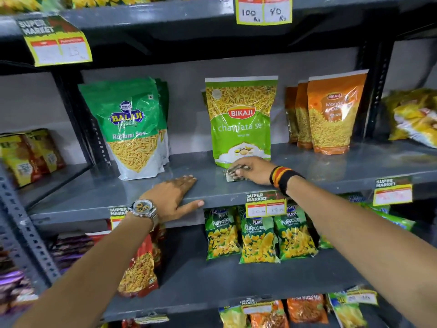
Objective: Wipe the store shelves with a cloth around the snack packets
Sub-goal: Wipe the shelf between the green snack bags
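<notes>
A person's right hand [254,170] bunches a small cloth [233,174] against the grey shelf [331,166], just before a green Bikaji packet [241,119], while the left hand [172,197] lies flat, fingers spread, thumb over the shelf's front edge.

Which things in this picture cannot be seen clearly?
Head view:
- Cloth: mostly covered by the right hand, so its size is unknown.
- Bottom of the Bikaji packet: hidden behind that hand.
- Left price tag: the writing is too faint.
- Lowest shelf packets: cut off by the bottom edge.
</notes>
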Demonstrator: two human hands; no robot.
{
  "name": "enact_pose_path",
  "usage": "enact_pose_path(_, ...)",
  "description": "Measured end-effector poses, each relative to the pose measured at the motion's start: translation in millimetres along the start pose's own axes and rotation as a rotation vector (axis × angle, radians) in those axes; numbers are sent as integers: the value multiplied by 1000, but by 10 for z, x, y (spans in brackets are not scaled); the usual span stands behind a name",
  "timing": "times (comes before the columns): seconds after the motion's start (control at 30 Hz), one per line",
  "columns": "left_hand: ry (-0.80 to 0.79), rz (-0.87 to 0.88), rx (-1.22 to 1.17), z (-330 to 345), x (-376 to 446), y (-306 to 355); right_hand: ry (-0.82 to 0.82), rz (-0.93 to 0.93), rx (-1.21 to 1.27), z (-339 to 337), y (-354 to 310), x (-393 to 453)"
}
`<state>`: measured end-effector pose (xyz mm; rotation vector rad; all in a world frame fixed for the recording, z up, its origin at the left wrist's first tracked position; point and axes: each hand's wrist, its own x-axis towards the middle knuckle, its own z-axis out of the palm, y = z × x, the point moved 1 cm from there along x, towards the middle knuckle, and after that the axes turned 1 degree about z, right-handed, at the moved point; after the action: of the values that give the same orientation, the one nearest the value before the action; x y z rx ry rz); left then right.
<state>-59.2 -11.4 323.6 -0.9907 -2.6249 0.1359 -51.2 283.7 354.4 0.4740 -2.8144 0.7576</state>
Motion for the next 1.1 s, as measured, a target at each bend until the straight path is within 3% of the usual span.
enact_pose_path(0.17,18,11,-12,28,17,-28,-208,-57,89,-227,-236,-711)
enact_pose_path(0.27,30,22,-19,22,16,-28,-52,23,152,-478,-85,-596)
enact_pose_path(0.4,23,16,-28,25,5,-23,64,176,-57,-325,182,-265)
enact_pose_path(0.5,26,22,-35,45,2,-38,47,179,-129,-94,22,-271)
enact_pose_path(0.63,40,34,-46,40,1,-47,-119,143,-64,-138,-401,-359)
enact_pose_path(0.8,40,36,-48,43,3,-43,110,173,-98,-95,-346,90)
enact_pose_path(0.97,28,43,-35,47,13,-50,168,225,-215,298,-186,423)
enact_pose_path(1.03,33,31,-40,42,9,-49,140,203,-204,270,-242,423)
enact_pose_path(1.1,33,22,-50,31,0,-46,8,116,-111,173,-304,294)
